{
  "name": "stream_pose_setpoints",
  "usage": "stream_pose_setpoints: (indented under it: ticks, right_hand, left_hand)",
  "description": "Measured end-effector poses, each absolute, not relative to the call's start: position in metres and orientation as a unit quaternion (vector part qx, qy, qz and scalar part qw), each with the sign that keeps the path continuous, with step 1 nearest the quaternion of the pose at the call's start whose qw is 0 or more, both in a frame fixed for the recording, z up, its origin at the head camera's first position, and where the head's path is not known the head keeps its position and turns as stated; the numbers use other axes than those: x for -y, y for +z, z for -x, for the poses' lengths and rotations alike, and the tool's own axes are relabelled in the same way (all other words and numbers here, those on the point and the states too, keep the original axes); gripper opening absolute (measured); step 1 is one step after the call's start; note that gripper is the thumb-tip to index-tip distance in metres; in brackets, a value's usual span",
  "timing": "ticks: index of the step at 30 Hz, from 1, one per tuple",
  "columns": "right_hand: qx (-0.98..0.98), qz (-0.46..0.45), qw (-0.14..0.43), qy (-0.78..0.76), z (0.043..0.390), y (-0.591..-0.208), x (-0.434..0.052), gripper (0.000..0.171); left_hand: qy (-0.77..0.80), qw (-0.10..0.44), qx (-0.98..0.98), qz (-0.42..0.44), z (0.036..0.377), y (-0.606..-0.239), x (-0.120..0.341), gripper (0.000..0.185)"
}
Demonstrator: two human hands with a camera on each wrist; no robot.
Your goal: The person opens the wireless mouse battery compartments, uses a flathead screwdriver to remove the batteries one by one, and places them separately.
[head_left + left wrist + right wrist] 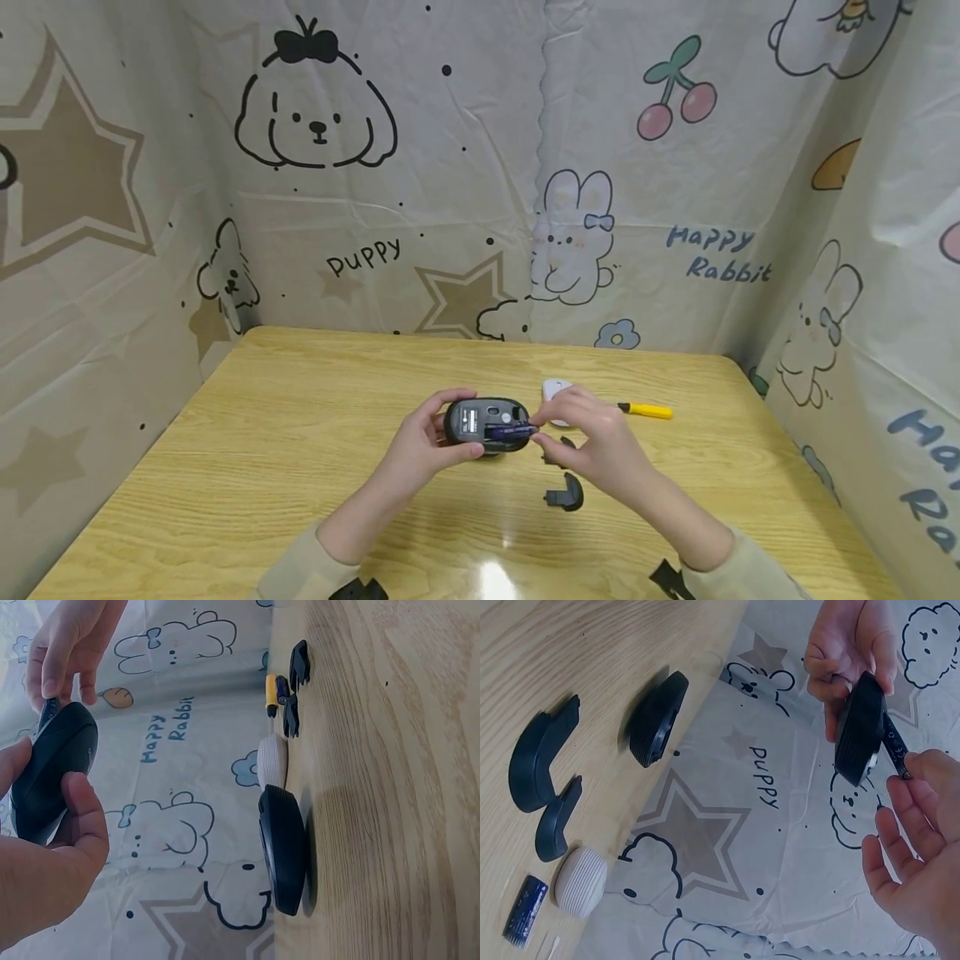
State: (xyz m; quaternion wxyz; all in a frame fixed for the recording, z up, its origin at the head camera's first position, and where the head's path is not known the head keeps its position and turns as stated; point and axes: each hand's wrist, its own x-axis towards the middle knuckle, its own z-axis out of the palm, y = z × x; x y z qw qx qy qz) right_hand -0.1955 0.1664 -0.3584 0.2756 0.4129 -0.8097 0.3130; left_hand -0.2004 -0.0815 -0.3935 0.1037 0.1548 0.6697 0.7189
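My left hand (420, 442) grips a black computer mouse (471, 418) by its sides, above the table, its underside facing the head camera. At the mouse's right end, my right hand (600, 429) pinches the outer end of a dark blue battery (512, 432) between thumb and forefinger. The battery lies along the slot in the underside and sticks out past the mouse's edge; in the right wrist view the battery (896, 746) stands at a slant to the mouse. How far it is seated I cannot tell.
On the wooden table (315, 500) lie a second black mouse (285, 851), a white mouse (582, 882), two black curved covers (566, 493) and another blue battery (525, 911). A yellow-handled screwdriver (648, 411) lies behind my right hand. Printed cloth (465, 125) walls off the back and sides.
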Motion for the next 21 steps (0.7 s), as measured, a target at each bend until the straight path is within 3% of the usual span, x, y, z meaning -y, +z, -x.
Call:
stream_pose_setpoints:
  ticks: [6, 21]
  right_hand:
    - [0.813, -0.405, 0.283, 0.309, 0.195, -0.359, -0.176, 0.017]
    - [0.856, -0.33, 0.257, 0.305, 0.191, -0.37, -0.212, 0.026]
  left_hand:
    - [0.715, 0.104, -0.674, -0.156, 0.2, -0.395, 0.084, 0.069]
    - [0.698, 0.115, -0.694, -0.133, 0.199, -0.404, 0.093, 0.066]
